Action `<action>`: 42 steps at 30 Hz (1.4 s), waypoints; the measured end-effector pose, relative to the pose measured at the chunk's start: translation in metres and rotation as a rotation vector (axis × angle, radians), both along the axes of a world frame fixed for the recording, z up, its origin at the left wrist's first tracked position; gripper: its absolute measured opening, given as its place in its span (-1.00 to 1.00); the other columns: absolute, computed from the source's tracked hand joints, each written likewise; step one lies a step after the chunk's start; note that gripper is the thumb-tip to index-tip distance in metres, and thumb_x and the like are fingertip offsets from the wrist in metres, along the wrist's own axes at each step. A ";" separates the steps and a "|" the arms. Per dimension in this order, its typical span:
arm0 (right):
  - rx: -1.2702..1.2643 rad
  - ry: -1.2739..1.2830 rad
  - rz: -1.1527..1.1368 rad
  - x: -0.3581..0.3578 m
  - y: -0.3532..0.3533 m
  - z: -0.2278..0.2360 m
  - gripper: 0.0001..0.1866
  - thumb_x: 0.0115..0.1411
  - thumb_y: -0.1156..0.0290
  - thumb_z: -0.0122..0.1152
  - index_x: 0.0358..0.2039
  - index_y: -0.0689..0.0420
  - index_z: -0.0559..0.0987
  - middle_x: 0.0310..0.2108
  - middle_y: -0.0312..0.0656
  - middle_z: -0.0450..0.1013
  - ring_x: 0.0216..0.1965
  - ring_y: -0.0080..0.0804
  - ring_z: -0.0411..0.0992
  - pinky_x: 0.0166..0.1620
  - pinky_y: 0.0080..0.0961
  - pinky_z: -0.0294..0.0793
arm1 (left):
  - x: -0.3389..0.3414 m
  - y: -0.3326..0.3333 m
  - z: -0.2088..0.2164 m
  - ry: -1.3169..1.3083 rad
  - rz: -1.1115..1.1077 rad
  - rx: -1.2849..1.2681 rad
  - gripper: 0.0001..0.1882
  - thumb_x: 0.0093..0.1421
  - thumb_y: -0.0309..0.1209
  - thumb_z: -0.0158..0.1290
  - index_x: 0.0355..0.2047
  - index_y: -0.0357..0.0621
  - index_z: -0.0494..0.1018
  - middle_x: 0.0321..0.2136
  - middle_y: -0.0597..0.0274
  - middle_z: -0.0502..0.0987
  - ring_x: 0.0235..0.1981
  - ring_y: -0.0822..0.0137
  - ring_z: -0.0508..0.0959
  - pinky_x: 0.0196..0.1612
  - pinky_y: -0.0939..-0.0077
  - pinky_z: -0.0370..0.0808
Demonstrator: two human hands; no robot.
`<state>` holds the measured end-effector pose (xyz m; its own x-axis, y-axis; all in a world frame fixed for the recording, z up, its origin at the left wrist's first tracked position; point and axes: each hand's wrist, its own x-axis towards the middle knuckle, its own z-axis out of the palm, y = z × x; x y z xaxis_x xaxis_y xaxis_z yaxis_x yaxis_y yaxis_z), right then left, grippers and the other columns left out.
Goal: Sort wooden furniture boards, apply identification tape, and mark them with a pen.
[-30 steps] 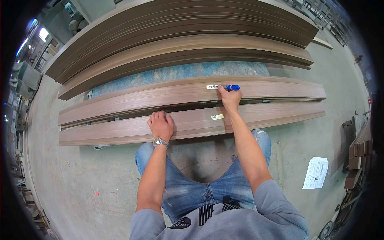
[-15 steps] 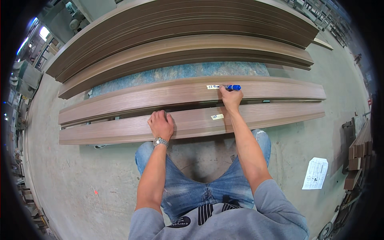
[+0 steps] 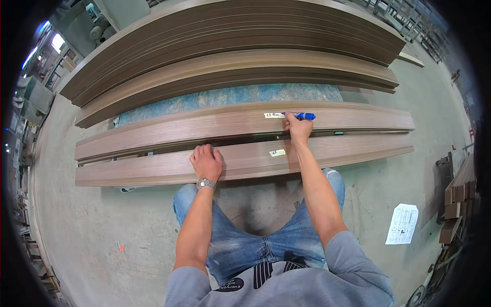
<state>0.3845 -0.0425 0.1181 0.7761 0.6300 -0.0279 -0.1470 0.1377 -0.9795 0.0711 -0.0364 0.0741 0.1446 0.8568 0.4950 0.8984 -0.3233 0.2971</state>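
My right hand is closed around a blue marker pen, its wrist over the gap between two long wood-grain panels. The pen's writing end is at a pale handwritten label on the far panel; the fingers partly hide the tip. My left hand rests on the near panel, its fingers bent over the far edge and its thumb apart; the fingertips are partly hidden. Another pale label with handwriting lies on the near panel, between my hands.
Beyond the panels runs a blue mottled sheet, then a brown stacked board bundle and a taller stack. A printed paper sheet lies on the floor to my right. Brown profiles stand at the far right.
My right hand and the marker have shifted slightly right along the far label, which now shows more writing. My left hand stays on the near panel.
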 end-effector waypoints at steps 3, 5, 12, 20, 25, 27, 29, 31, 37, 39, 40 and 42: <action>-0.134 -0.234 -0.019 0.001 0.004 -0.004 -0.80 0.06 0.43 0.43 -0.58 0.28 0.63 -0.66 -0.25 0.52 -0.68 -0.57 0.44 -0.61 -0.57 0.42 | 0.000 0.000 -0.001 0.001 0.001 0.010 -0.76 0.23 -0.26 0.08 -0.18 -0.09 0.53 -0.20 0.18 0.59 0.02 0.12 0.48 0.09 0.13 0.29; -0.197 -0.349 -0.047 0.004 0.006 -0.009 -0.79 0.06 0.42 0.43 -0.58 0.29 0.64 -0.67 -0.25 0.52 -0.69 -0.57 0.44 -0.61 -0.57 0.42 | 0.001 0.001 -0.001 -0.008 -0.004 -0.003 -0.76 0.23 -0.25 0.08 -0.18 -0.10 0.54 -0.19 0.18 0.59 0.02 0.13 0.48 0.09 0.13 0.29; -0.154 -0.264 -0.015 0.003 0.006 -0.004 -0.84 0.01 0.41 0.40 -0.54 0.25 0.64 -0.63 -0.24 0.54 -0.65 -0.49 0.48 -0.52 -0.46 0.45 | 0.001 0.001 0.000 -0.016 0.011 -0.029 -0.76 0.23 -0.26 0.08 -0.18 -0.10 0.54 -0.19 0.19 0.59 0.03 0.13 0.47 0.10 0.13 0.29; 0.137 0.037 0.068 0.000 -0.058 0.031 -0.83 0.19 0.55 0.30 -0.20 0.24 0.56 -0.50 -0.22 0.53 -0.57 -0.52 0.45 -0.55 -0.57 0.43 | 0.005 -0.001 0.003 0.002 -0.006 -0.028 -0.75 0.25 -0.23 0.04 -0.21 -0.14 0.52 -0.17 0.14 0.58 0.07 0.08 0.44 0.14 0.10 0.26; -0.205 -0.245 0.651 -0.076 -0.155 0.034 -0.82 0.18 0.37 0.32 -0.27 0.21 0.64 -0.43 -0.12 0.59 -0.50 -0.38 0.55 -0.42 -0.42 0.52 | -0.004 -0.005 0.001 0.001 -0.006 -0.026 -0.73 0.24 -0.23 0.06 -0.20 -0.15 0.52 -0.16 0.14 0.58 0.09 0.08 0.44 0.15 0.09 0.27; -0.596 -0.797 1.000 -0.100 -0.169 0.020 -0.75 0.13 0.27 0.32 -0.31 0.20 0.68 -0.37 -0.04 0.62 -0.39 -0.28 0.62 -0.30 -0.32 0.59 | -0.012 -0.006 0.000 0.004 -0.013 -0.034 -0.73 0.23 -0.23 0.07 -0.19 -0.15 0.52 -0.14 0.14 0.58 0.09 0.08 0.44 0.15 0.08 0.27; -0.872 -1.123 1.240 -0.120 -0.170 -0.005 -0.74 0.09 0.27 0.30 -0.28 0.14 0.70 -0.27 -0.01 0.63 -0.23 -0.19 0.63 -0.18 -0.25 0.61 | -0.008 -0.006 -0.001 -0.019 -0.024 -0.044 -0.70 0.23 -0.23 0.08 -0.14 -0.15 0.53 -0.11 0.14 0.58 0.10 0.08 0.43 0.16 0.07 0.27; -1.161 -1.126 1.483 -0.129 -0.168 -0.045 -0.73 0.04 0.31 0.30 -0.23 0.09 0.72 -0.17 -0.01 0.63 -0.08 -0.15 0.61 -0.09 -0.21 0.61 | -0.004 -0.008 -0.001 -0.032 -0.027 -0.092 -0.68 0.23 -0.23 0.08 -0.11 -0.15 0.52 -0.09 0.13 0.57 0.12 0.07 0.42 0.17 0.06 0.27; -1.279 -1.141 1.443 -0.131 -0.194 -0.137 -0.66 0.03 0.28 0.31 -0.15 0.05 0.71 -0.08 -0.04 0.62 -0.02 -0.17 0.60 -0.04 -0.25 0.60 | 0.002 -0.002 -0.005 -0.023 -0.053 -0.137 -0.64 0.22 -0.21 0.10 -0.04 -0.12 0.50 -0.01 0.10 0.54 0.18 0.02 0.37 0.20 -0.01 0.26; -1.285 -1.118 1.462 -0.137 -0.199 -0.130 -0.63 0.05 0.23 0.31 -0.12 0.05 0.71 -0.08 -0.05 0.62 -0.03 -0.16 0.60 -0.02 -0.25 0.60 | -0.004 0.002 -0.002 -0.028 -0.054 -0.183 -0.59 0.18 -0.18 0.14 -0.03 -0.13 0.50 0.00 0.10 0.53 0.21 0.02 0.35 0.20 -0.04 0.25; -1.220 -1.061 1.415 -0.141 -0.194 -0.118 -0.58 0.07 0.16 0.31 -0.07 0.06 0.68 -0.07 -0.04 0.62 -0.04 -0.12 0.60 0.00 -0.21 0.59 | -0.010 0.002 -0.001 -0.026 -0.055 -0.188 -0.59 0.18 -0.18 0.14 -0.03 -0.13 0.50 0.00 0.10 0.53 0.21 0.02 0.35 0.20 -0.04 0.25; -1.166 -1.000 1.351 -0.147 -0.183 -0.093 -0.53 0.10 0.09 0.31 -0.03 0.07 0.66 -0.07 -0.03 0.61 -0.05 -0.07 0.59 0.02 -0.18 0.57 | -0.014 0.007 0.006 -0.033 -0.135 -0.226 -0.53 0.15 -0.16 0.19 0.00 -0.15 0.50 -0.02 0.06 0.54 0.14 -0.01 0.42 0.15 -0.01 0.33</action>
